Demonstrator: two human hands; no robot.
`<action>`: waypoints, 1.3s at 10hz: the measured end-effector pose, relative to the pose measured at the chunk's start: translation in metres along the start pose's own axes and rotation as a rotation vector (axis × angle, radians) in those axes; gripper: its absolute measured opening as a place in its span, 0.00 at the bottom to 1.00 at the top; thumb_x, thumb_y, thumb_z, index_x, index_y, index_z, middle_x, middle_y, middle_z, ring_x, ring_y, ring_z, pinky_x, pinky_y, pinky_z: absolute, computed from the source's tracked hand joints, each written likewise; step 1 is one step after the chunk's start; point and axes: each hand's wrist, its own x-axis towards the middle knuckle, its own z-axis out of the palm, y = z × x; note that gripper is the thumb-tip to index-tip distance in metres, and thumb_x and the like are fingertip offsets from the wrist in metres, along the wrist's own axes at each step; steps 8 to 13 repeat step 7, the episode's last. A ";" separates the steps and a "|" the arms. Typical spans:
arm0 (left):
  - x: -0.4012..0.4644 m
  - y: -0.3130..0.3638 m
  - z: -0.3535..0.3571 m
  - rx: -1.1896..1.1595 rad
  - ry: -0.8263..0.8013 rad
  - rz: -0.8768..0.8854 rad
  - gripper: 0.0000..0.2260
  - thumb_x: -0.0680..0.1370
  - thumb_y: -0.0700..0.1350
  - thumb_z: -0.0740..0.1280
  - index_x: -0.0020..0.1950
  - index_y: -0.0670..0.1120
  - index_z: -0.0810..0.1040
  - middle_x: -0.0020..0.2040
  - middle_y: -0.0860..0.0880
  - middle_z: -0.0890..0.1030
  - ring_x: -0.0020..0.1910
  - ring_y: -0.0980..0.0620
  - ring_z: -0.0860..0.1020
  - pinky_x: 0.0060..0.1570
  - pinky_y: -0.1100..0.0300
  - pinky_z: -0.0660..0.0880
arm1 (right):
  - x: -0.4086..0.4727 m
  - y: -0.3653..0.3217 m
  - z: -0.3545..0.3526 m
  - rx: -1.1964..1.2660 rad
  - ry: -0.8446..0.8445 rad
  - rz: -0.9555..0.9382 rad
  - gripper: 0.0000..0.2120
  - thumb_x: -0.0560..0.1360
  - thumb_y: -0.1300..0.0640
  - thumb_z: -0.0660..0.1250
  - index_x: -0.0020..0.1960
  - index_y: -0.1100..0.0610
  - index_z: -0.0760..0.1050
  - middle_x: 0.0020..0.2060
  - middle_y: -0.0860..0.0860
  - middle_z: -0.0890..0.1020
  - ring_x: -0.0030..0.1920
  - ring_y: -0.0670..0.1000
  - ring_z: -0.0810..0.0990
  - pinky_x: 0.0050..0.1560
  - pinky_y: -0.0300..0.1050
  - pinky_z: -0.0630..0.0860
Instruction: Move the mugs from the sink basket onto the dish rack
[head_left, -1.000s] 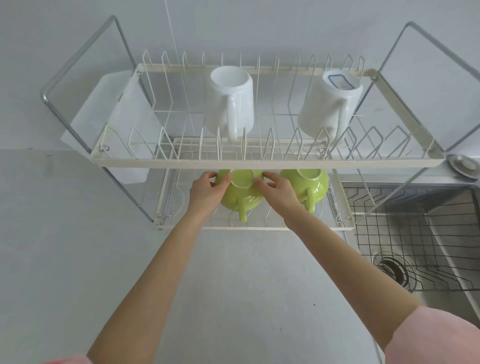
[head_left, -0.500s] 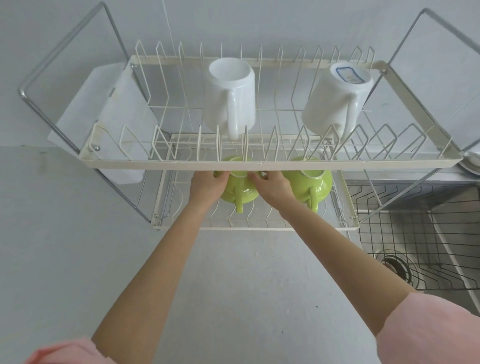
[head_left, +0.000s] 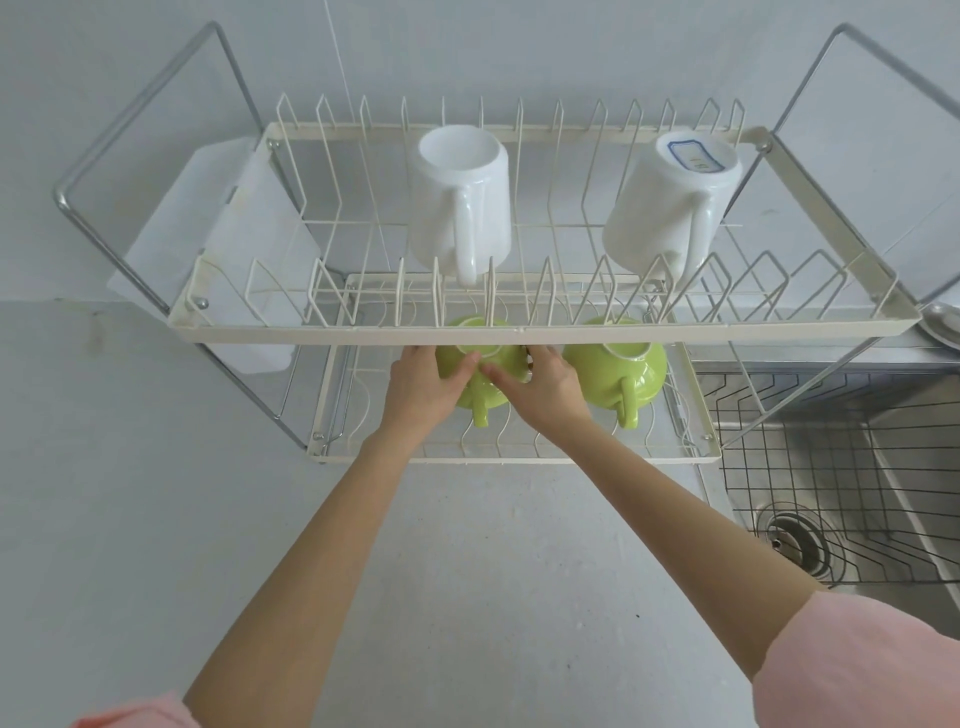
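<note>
A two-tier cream dish rack (head_left: 545, 332) stands on the counter. Two white mugs sit upside down on its top tier, one in the middle (head_left: 460, 200) and one to the right (head_left: 670, 202). On the lower tier are two green mugs, both upside down with handles toward me. My left hand (head_left: 423, 387) and my right hand (head_left: 540, 387) hold the left green mug (head_left: 480, 361) from either side. The other green mug (head_left: 615, 369) rests just right of my right hand. The wire sink basket (head_left: 852, 467) lies in the sink at right, with no mugs visible in it.
A white cutting board (head_left: 218, 244) hangs on the rack's left end. The steel sink with its drain (head_left: 795, 540) is at lower right. A small metal dish (head_left: 943, 325) sits behind the sink. Grey countertop (head_left: 130, 493) spreads to the left and toward me.
Both hands have stayed on the left green mug on the lower tier, settling it slightly. My head has moved a little, shifting the rack in view.
</note>
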 end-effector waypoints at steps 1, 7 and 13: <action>0.002 -0.001 -0.001 0.002 0.004 -0.008 0.20 0.75 0.53 0.64 0.61 0.43 0.71 0.58 0.40 0.77 0.60 0.39 0.73 0.60 0.47 0.71 | 0.001 0.000 0.002 0.023 0.018 -0.001 0.27 0.72 0.43 0.65 0.63 0.61 0.69 0.62 0.56 0.74 0.64 0.57 0.71 0.61 0.53 0.72; -0.048 0.022 -0.024 0.421 -0.012 0.070 0.23 0.76 0.54 0.60 0.68 0.45 0.66 0.65 0.42 0.73 0.64 0.40 0.72 0.57 0.46 0.71 | -0.061 0.013 -0.038 -0.237 -0.106 -0.152 0.33 0.75 0.44 0.62 0.74 0.55 0.55 0.74 0.52 0.61 0.74 0.54 0.60 0.71 0.51 0.60; -0.048 0.022 -0.024 0.421 -0.012 0.070 0.23 0.76 0.54 0.60 0.68 0.45 0.66 0.65 0.42 0.73 0.64 0.40 0.72 0.57 0.46 0.71 | -0.061 0.013 -0.038 -0.237 -0.106 -0.152 0.33 0.75 0.44 0.62 0.74 0.55 0.55 0.74 0.52 0.61 0.74 0.54 0.60 0.71 0.51 0.60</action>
